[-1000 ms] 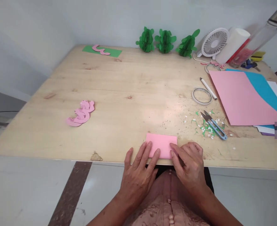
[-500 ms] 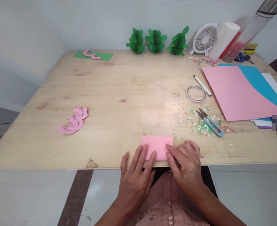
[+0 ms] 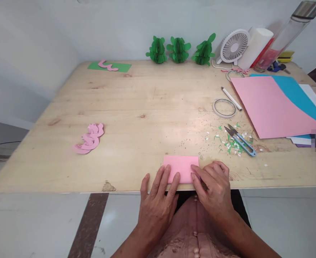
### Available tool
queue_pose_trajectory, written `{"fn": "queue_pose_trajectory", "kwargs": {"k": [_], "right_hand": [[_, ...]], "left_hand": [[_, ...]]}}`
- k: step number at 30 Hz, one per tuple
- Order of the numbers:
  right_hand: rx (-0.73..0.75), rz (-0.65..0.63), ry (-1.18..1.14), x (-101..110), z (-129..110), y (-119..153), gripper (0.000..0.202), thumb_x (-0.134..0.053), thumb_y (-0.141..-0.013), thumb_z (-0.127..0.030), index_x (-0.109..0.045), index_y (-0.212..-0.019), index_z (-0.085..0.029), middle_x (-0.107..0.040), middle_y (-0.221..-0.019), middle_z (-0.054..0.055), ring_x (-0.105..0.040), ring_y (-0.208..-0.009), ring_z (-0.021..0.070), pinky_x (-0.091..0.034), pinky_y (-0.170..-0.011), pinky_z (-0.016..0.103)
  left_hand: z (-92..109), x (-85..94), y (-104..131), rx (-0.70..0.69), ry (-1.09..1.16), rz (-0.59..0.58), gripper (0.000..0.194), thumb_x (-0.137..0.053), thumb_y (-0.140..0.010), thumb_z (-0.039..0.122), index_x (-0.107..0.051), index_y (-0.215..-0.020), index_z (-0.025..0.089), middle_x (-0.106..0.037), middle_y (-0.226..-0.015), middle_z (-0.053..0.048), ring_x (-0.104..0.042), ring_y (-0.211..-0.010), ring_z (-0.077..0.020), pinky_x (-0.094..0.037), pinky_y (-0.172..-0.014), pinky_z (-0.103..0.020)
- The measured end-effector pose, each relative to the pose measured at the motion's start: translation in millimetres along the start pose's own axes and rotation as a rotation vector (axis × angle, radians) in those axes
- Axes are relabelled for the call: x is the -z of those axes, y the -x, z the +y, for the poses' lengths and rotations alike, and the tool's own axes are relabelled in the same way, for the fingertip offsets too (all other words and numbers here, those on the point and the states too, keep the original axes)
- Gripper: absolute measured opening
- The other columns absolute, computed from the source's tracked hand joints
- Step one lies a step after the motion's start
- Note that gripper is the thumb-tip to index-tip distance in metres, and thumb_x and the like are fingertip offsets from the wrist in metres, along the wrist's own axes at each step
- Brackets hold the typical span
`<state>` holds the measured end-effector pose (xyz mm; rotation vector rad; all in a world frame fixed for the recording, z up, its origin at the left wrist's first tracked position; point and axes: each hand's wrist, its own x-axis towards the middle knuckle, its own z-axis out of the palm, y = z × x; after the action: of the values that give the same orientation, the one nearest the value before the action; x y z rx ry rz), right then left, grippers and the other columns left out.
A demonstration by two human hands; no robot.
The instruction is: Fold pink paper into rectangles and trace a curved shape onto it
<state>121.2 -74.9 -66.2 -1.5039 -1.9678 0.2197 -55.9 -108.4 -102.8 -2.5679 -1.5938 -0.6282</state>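
Observation:
A folded piece of pink paper (image 3: pixel 181 168) lies flat at the table's front edge, between my two hands. My left hand (image 3: pixel 158 200) rests with its fingers spread, several fingertips pressing on the left part of the paper. At the paper's right edge, my right hand (image 3: pixel 214 184) has its thumb and index finger pinched on the border, the other fingers curled in. To the right, thread snips (image 3: pixel 241 140) with blue handles lie among green and white paper scraps (image 3: pixel 231 145).
Cut wavy pink paper pieces (image 3: pixel 90 139) lie on the left; another rests on a green strip (image 3: pixel 124 68). Green paper figures (image 3: pixel 178 50) stand by the wall. A tape roll (image 3: pixel 224 108), white marker (image 3: pixel 231 98), coloured sheets (image 3: pixel 276 107), fan (image 3: pixel 233 46) and bottle (image 3: pixel 284 39) occupy the right.
The whole view has shifted slightly, so things on the table appear a little further right. Both hands keep nearly the same pose on the pink paper.

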Motion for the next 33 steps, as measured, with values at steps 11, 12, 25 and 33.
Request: {"fn": "queue_pose_trajectory", "kwargs": {"k": [11, 12, 25, 33], "right_hand": [[-0.004, 0.001, 0.019, 1.1, 0.0, -0.1, 0.017, -0.053, -0.09, -0.02, -0.069, -0.094, -0.018, -0.062, -0.065, 0.0, -0.055, -0.069, 0.0161, -0.036, -0.083, 0.039], [-0.002, 0.001, 0.018, 1.2, -0.1, -0.2, 0.016, -0.053, -0.09, -0.02, -0.069, -0.094, -0.018, -0.062, -0.065, 0.0, -0.055, -0.069, 0.0161, -0.036, -0.083, 0.039], [0.054, 0.021, 0.045, 1.2, 2.8, -0.3, 0.014, -0.056, -0.089, -0.021, -0.069, -0.095, -0.02, -0.063, -0.066, 0.0, -0.054, -0.069, 0.0167, -0.036, -0.083, 0.039], [0.037, -0.005, 0.034, 1.4, 2.0, 0.7, 0.015, -0.054, -0.09, -0.021, -0.067, -0.096, -0.018, -0.063, -0.066, 0.0, -0.054, -0.071, 0.0168, -0.036, -0.085, 0.04]], "left_hand": [[0.7, -1.8, 0.5, -0.001, -0.013, 0.024, 0.053, -0.056, -0.085, 0.028, -0.046, -0.136, 0.019, -0.049, -0.139, -0.016, -0.035, -0.137, -0.0272, -0.014, -0.113, -0.053], [0.7, -2.0, 0.6, -0.003, -0.017, 0.023, 0.053, -0.056, -0.085, 0.027, -0.046, -0.136, 0.019, -0.049, -0.139, -0.016, -0.035, -0.137, -0.0273, -0.015, -0.113, -0.053], [1.5, -3.0, 1.7, -0.011, -0.087, 0.014, 0.052, -0.055, -0.084, 0.025, -0.046, -0.136, 0.021, -0.046, -0.143, -0.014, -0.031, -0.138, -0.0272, -0.013, -0.113, -0.054], [0.5, -4.6, 2.5, -0.011, -0.06, 0.037, 0.051, -0.055, -0.084, 0.022, -0.047, -0.135, 0.02, -0.048, -0.141, -0.014, -0.034, -0.137, -0.0274, -0.014, -0.113, -0.054]]}}
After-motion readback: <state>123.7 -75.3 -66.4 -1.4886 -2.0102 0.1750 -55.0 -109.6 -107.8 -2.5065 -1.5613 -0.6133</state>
